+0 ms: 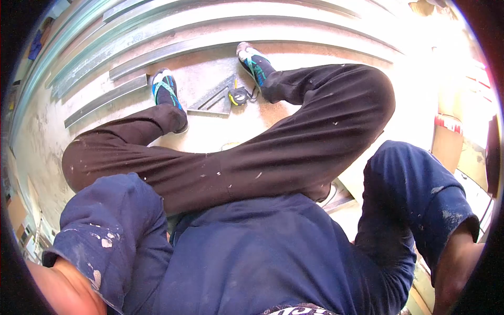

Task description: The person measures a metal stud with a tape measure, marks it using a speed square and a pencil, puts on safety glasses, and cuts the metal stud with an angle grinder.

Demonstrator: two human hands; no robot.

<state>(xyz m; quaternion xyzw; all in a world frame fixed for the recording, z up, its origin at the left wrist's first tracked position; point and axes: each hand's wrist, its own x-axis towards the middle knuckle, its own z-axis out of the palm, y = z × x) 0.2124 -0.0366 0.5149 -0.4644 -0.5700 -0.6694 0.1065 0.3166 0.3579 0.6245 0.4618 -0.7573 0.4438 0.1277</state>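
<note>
Neither my left hand nor my right hand shows; only my bare forearms come out of the rolled blue sleeves at the lower left and lower right edges. My legs in dark trousers (pixel 226 170) are bent outward on the floor. Between my shoes lies a grey metal triangular square (pixel 214 100). Touching or very close to its right side is a black and yellow tape measure (pixel 239 96).
Long metal profiles (pixel 210 40) curve across the floor beyond my feet, with a shorter profile (pixel 105 100) left of my shoe (pixel 166 89). A cardboard piece (pixel 447 144) with red and white marking stands at the right.
</note>
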